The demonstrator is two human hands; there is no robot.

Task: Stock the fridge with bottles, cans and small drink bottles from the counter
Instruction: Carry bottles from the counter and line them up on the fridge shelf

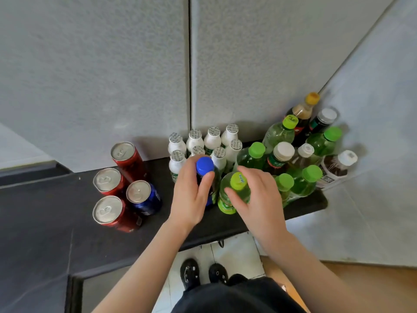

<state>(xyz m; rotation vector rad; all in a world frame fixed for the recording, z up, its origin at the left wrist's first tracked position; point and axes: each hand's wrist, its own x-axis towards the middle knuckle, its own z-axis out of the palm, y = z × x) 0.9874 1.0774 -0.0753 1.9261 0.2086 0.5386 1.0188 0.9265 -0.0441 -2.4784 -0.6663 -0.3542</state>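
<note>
A: Item one: blue-capped bottle [205, 166], dark body, upright at the front of the group on the counter [45, 211]. Item two: green bottle [227, 205], lime cap, clear green plastic, bright green label low down, touching the first on its right.

B: Grip?

A: Left hand [191, 197] wraps the dark bottle just under the cap, thumb curled across the near side, fingers round the far side and mostly hidden. Right hand [261, 197] curls over the shoulder of the green one, thumb laid across the front.

B: Handling estimate?

A: Both look full, so moderately heavy for one hand each. Thin plastic, likely to give under a squeeze at mid-body; neck and shoulder are stiffer. Smooth walls could slip, so hold below the cap flare or round the label. Not fragile.

B: Surroundings?

A: Small white bottles [212, 140] with foil tops stand just behind. More green-capped bottles [306, 181] crowd the right, near enough to knock on the lift. Red cans [123, 152] and a blue can [144, 197] stand well apart on the left. Grey panels [112, 64] rise behind the counter; cannot tell whether these are the fridge doors.
</note>
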